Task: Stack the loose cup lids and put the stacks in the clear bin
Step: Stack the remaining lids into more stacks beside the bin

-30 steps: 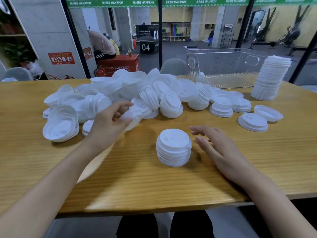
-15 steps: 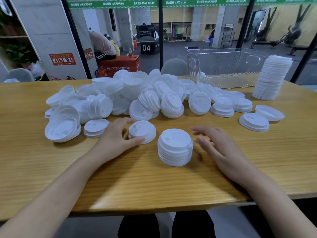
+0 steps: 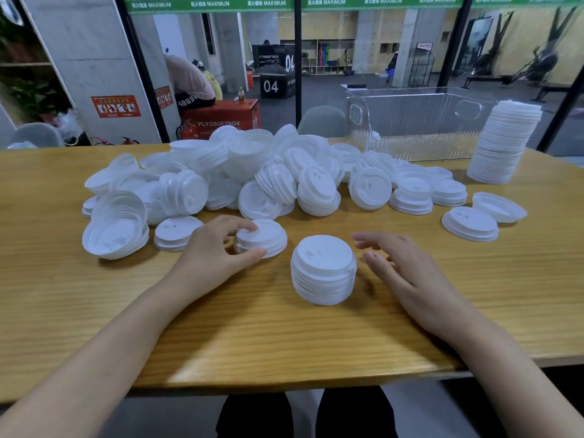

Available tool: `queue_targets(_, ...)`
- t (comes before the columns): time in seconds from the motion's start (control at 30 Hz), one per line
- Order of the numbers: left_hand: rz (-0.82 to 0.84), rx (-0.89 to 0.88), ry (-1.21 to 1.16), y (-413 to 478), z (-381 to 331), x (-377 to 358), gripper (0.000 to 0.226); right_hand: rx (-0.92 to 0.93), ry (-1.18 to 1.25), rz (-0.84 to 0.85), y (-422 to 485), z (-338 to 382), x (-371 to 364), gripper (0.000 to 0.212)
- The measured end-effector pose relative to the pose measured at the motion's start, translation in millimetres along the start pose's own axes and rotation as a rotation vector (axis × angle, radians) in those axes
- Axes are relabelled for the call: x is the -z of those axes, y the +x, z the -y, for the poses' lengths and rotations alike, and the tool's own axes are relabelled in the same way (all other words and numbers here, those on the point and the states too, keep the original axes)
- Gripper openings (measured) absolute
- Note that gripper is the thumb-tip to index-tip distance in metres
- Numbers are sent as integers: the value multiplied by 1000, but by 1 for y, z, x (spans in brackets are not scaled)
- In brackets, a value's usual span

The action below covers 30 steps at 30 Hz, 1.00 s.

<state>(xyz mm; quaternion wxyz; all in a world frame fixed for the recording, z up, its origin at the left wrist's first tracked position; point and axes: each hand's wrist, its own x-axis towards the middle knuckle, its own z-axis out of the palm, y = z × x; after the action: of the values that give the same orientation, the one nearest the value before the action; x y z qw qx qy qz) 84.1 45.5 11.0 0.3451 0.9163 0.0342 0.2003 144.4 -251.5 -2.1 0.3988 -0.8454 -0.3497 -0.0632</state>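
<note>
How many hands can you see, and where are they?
2. The left hand pinches a small lid stack; the right hand is open beside the taller lid stack. No others show.

Green banner [image 3: 208,3] across the top of my view: white "MAXIMUM", repeated, each time after Chinese characters too small for me to read. Upper black box [image 3: 274,60] ahead of me: "PLYOSOFTBOX" on one face, large white "04" on the adjoining face. Lower black box [image 3: 276,86] beneath it: "04". Red box [image 3: 221,120] nearer to me: "PLYOSOFTBOX" in pale letters. Red notice [image 3: 116,106] on the grey pillar [image 3: 79,58] to my left, and second red notice [image 3: 164,97] just right of it: print illegible.
</note>
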Motion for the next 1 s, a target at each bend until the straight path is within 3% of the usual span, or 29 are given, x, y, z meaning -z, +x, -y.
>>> queue_targets(1.0, 31, -47, 48, -3, -3, -9, 40, -9, -20, 20, -1, -2, 0, 51)
